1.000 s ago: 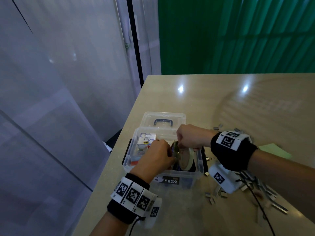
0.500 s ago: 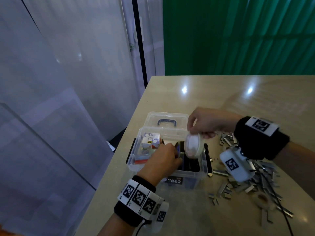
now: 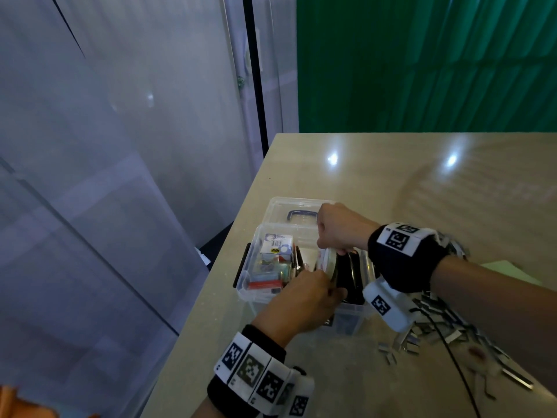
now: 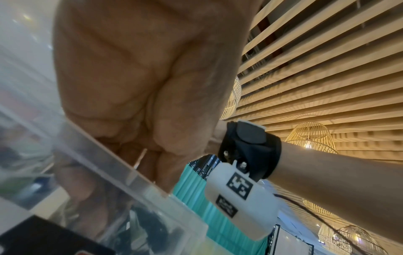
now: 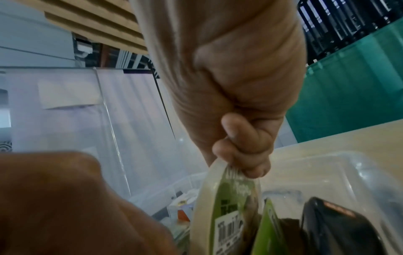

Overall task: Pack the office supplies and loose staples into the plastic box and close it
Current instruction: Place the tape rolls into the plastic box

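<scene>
While the right hand [image 5: 237, 151] pinches the tape roll [image 5: 209, 203] by its top rim inside the plastic box [image 3: 250, 292], the left hand [image 3: 304, 297] beside it is curled, contents unclear; the roll looks light and rigid.

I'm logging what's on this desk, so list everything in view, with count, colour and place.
plastic box: one, clear, near table edge, open
lid: one, clear with dark handle, behind the box
tape roll: one, cream, upright in the box
stapler: one, black, in the box's right side
small carton: one, white, in the box's left side
staples: many, silver, loose right of the box
table: one, beige
right hand: pinches the tape roll's top
left hand: reaches into the box, fingers hidden
</scene>
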### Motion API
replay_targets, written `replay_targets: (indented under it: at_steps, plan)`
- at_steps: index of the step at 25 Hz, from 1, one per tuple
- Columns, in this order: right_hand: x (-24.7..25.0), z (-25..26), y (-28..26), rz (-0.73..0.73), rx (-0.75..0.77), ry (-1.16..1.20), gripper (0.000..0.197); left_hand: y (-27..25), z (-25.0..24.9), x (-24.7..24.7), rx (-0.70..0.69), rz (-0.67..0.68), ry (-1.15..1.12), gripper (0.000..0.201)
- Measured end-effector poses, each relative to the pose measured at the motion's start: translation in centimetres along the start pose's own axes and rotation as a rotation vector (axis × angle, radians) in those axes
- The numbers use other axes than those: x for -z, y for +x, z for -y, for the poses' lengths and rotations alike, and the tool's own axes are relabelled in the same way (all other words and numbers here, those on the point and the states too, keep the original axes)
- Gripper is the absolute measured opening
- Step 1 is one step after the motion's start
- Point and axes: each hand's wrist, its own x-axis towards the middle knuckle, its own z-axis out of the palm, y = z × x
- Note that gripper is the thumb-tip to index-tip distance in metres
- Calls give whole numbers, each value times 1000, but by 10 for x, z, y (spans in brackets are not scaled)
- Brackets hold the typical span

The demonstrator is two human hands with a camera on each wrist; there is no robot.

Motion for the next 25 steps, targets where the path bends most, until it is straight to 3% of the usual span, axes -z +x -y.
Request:
replay_targets:
  at_steps: [2,4,9,11,13,16,23,25]
  plan:
    - [-6,0,3,13,-28,-53,26,-6,0,7,-17,41,5,36]
    - [-10,0,5,40,-57,-102,24,-11,3,20,-1,62,3,34]
    - [-15,-2,4,23,-12,-317,23,-2,10,36,-10,-72,68,17]
    - [-16,-4,1,2,13,-385,16,6,7,30,-3,-102,72,21]
    - [-12,-9,-2,-4,17,-347,21,18,7,21,36,-120,30,34]
    - [6,-18,-7,67,13,-179,44,34,11,9,93,-157,11,23]
    - [30,-31,-17,188,37,-137,43,32,12,27,127,-151,58,3]
    - [34,-31,-18,178,49,-118,45,25,11,40,143,-200,66,11]
